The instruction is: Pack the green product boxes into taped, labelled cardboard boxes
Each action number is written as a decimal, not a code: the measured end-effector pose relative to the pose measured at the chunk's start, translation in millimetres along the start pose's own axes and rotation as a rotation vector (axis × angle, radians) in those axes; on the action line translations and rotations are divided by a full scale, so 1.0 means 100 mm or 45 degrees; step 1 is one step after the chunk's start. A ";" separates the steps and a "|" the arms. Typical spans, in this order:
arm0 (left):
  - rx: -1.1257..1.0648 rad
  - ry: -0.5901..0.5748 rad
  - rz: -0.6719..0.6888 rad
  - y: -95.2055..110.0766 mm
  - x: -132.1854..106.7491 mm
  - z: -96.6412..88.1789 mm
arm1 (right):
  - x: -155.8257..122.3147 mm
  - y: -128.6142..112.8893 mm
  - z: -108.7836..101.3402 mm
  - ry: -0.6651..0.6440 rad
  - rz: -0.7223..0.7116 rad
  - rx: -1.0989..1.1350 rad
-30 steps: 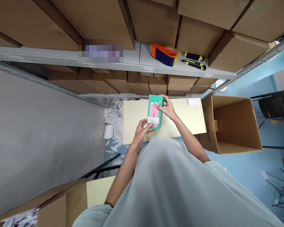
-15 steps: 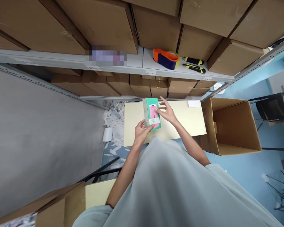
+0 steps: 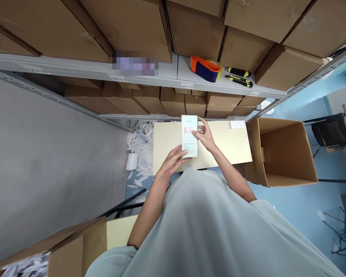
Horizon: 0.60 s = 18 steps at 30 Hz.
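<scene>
Between my two hands, above the pale yellow tabletop (image 3: 167,134), is a small product box (image 3: 189,148). Its light green face with small print and a row of pinkish pictures is turned up toward me. My left hand (image 3: 173,159) grips the lower left corner, thumb on the front and fingers behind. At the upper right edge, my right hand (image 3: 205,135) is closed on the box, its thumb on the printed face and its other fingers along the side and partly hidden. A small white card (image 3: 237,125) lies at the table's far right corner.
A shelf (image 3: 167,70) with cardboard boxes runs across the front, holding an orange and blue tape dispenser (image 3: 205,70) and box cutters (image 3: 238,77). An open carton (image 3: 288,150) stands right of the table. White paper scraps (image 3: 142,142) lie at left.
The box has been turned from its green face with a pink picture to a light green printed face. My right hand has closed on its edge.
</scene>
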<state>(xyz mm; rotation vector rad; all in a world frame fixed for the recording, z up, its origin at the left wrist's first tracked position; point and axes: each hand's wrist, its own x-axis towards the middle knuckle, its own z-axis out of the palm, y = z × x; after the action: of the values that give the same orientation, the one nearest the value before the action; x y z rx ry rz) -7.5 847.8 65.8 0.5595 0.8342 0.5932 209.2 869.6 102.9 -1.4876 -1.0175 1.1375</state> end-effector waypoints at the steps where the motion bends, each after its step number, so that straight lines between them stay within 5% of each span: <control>1: -0.002 -0.012 0.002 -0.01 0.00 -0.01 | -0.01 0.00 0.00 -0.010 0.000 0.006; 6: 0.023 0.051 0.043 -0.08 0.03 0.03 | -0.01 0.01 -0.04 -0.072 0.056 -0.016; 14: 0.299 0.544 0.277 -0.22 0.19 0.23 | -0.08 0.02 0.04 0.098 0.034 -0.364; 18: 0.487 0.547 0.440 -0.23 0.15 0.28 | -0.06 0.06 0.10 0.111 -0.067 -0.490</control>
<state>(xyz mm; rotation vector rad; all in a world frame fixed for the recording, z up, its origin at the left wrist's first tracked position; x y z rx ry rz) 28.7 835.9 58.4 0.9566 1.2837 0.8961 198.7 864.5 96.9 -1.7822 -1.2565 0.8623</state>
